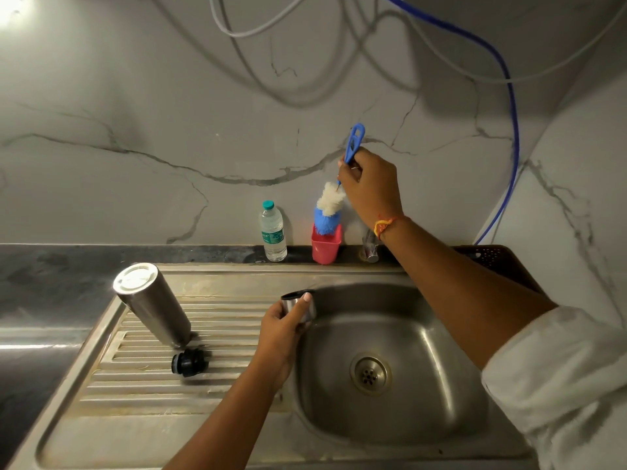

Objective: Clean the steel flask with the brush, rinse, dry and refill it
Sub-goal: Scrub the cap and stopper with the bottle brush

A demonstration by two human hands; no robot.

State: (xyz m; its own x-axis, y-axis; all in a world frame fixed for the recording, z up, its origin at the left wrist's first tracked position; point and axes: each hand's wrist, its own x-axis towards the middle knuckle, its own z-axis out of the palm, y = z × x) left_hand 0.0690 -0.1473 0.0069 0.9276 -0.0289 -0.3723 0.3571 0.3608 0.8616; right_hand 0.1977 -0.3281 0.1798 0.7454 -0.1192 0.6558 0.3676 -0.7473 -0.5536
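Observation:
The steel flask (pixel 152 303) stands upside down, tilted, on the ribbed drainboard (pixel 135 385) left of the basin. Its black stopper (pixel 187 362) lies on its side just in front of it. My left hand (pixel 285 329) grips the steel cup lid (pixel 298 308) at the basin's left rim. My right hand (pixel 368 184) holds the blue handle of the bottle brush (pixel 327 206) near the back wall. The brush's white and blue bristles point down into a red holder (pixel 325 247).
A steel sink basin (pixel 424 334) with a round drain (pixel 369 374) lies under my right arm. A plastic water bottle (pixel 272 232) stands on the back ledge left of the red holder. A tap base (pixel 370 247) sits behind my right wrist. A blue hose (pixel 512 130) hangs on the wall.

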